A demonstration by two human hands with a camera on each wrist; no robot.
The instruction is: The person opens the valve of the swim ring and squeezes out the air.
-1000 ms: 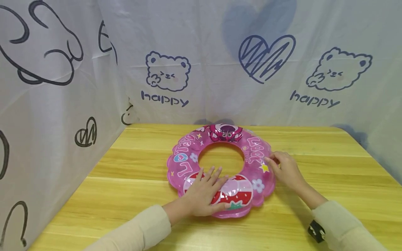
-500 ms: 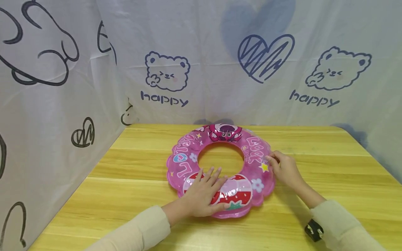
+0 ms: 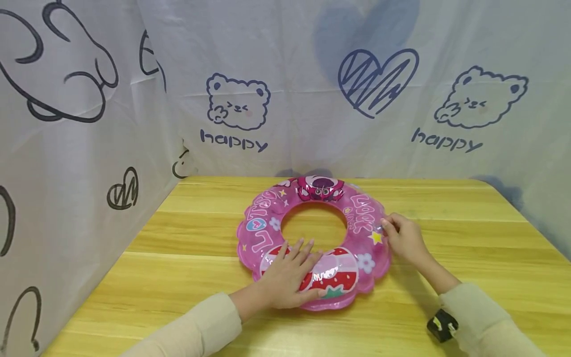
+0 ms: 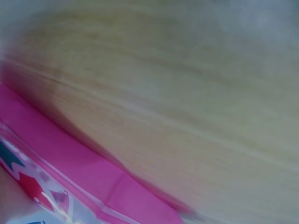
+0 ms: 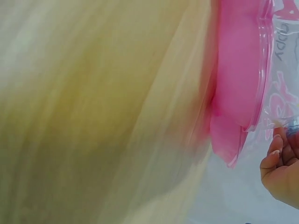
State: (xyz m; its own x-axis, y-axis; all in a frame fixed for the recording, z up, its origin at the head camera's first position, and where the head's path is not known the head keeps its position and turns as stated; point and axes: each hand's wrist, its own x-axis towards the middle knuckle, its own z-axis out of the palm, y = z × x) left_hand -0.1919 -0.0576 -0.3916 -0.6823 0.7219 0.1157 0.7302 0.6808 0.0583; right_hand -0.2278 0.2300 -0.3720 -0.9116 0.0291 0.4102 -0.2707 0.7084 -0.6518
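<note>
Centrally, a pink, scallop-edged inflatable ring of glossy plastic (image 3: 263, 228) lies flat on a yellow wood-grain table (image 3: 178, 277), its far side towards a white, line-drawn cloth backdrop (image 3: 303, 74). The left hand (image 3: 292, 275) rests palm down on the near part of the ring, fingers outstretched and slightly spread, grasping nothing; the right hand (image 3: 405, 238) has thumb and forefinger drawn together, pinching the ring's right-hand edge beside a yellow star print (image 3: 376, 238). In the right wrist view its fingers (image 5: 277, 144) meet at the clear upper film (image 5: 280, 60), close to a small bluish detail (image 5: 293, 132); whether a valve or merely a fold lies between them cannot be told. As to progress, the ring is judged to be already well filled with air and steadied by one hand, while the handling at its edge appears under way and unfinished; how much is left is not shown. The skin is smooth and shiny, with a transparent printed top, an opaque pink side wall (image 5: 238, 60) and a raised seam (image 5: 261, 70) between them. Bright highlights mark the bulging strawberry print (image 3: 336, 275); by contrast, the cream sleeves (image 3: 220, 315) look thick and matte.
</note>
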